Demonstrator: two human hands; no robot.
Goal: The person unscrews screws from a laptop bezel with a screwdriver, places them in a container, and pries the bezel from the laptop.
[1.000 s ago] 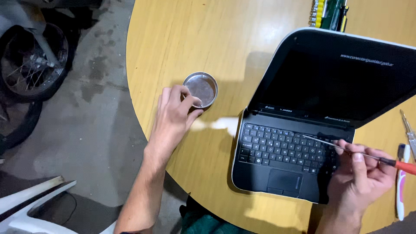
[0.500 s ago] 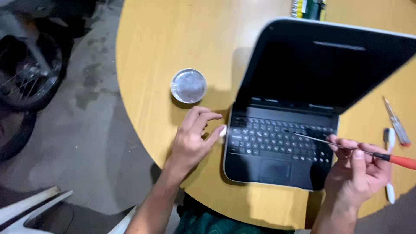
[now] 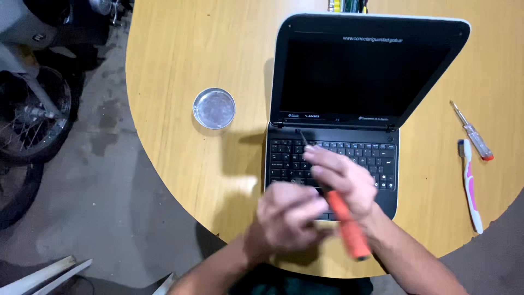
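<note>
A small black laptop (image 3: 365,76) stands open on a round wooden table (image 3: 180,65), its screen dark. My right hand (image 3: 344,177) holds an orange-handled screwdriver (image 3: 346,226) over the keyboard, with the thin shaft tip near the upper left keys. My left hand (image 3: 284,218) is blurred, hovering at the laptop's front left corner, fingers curled beside the screwdriver handle; whether it grips anything is unclear. A small round metal dish (image 3: 214,108) sits on the table left of the laptop.
A second, clear-handled screwdriver (image 3: 472,131) and a white-and-pink toothbrush (image 3: 469,186) lie right of the laptop. A motorcycle wheel (image 3: 33,114) stands on the concrete floor at left. Tools poke in at the table's far edge (image 3: 346,5).
My left hand left the dish and came across to the laptop's front. My right hand carried the screwdriver from the laptop's right side to the keyboard's left half.
</note>
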